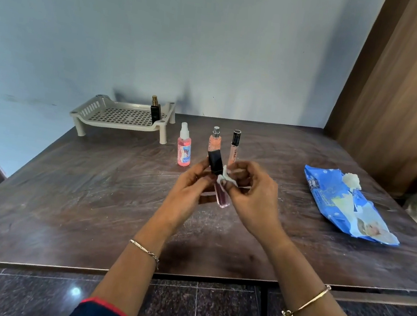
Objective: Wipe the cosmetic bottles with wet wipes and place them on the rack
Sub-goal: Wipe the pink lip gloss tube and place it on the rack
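Head view, the only one I have, and the action sits dead centre: the left hand is curled round the purple bottle up near its black cap, and the right hand pinches a wet wipe against the clear body just below that cap. Both hands are closed on something, then, and the bottle is in the air above the desk, touching nothing else. Its long axis runs cap away from me and slightly left, base down towards me and slightly right, tilted rather than upright. I judge it light and rigid, glass or hard plastic, so likely fragile if dropped and slick once damp. The cap end looks the safer hold while the wipe works down the body. Behind the hands, three more wait upright in a row: the pink spray bottle, the peach bottle and the slim tube, close together but apart. The rack stands at the far left of the desk, and one dark bottle stands upright in its back right corner. Off to the right lies the blue wipe pack, a wipe poking out of its top. I'd call this mid-wipe on the second bottle.
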Motion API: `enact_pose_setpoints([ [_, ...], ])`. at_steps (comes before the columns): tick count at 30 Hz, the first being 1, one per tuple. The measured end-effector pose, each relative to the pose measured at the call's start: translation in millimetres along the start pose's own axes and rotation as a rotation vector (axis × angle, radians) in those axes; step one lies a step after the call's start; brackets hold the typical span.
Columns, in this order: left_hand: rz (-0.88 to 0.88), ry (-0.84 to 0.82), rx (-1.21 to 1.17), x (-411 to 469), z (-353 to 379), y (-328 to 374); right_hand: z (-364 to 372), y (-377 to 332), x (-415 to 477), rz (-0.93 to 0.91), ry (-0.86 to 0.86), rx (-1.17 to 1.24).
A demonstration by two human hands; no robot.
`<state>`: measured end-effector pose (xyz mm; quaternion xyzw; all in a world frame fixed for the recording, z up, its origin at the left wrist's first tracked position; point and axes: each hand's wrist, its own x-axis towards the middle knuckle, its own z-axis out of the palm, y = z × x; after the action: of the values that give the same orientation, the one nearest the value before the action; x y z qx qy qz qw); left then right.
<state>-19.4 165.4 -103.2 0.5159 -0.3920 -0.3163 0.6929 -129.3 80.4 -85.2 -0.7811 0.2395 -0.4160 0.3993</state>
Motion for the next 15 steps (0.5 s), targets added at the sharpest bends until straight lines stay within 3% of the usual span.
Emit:
enact_pose_setpoints([
  [3, -0.01, 0.042, -0.09, -1, 1, 2, -2, -15, 8, -0.076, 0.017, -0.024],
  [8, -0.13, 0.051, -0.458, -3, 13, 1, -3, -24, 27, -0.242, 0.082, -0.177],
  [12, -0.215, 0.101, -0.829, 4, 18, -4, 5, -18, 17, -0.43, -0.05, -0.468],
  [15, -0.255, 0.153, -0.955, 9, 16, -9, 8, -11, -3, -0.493, -0.146, -0.578],
])
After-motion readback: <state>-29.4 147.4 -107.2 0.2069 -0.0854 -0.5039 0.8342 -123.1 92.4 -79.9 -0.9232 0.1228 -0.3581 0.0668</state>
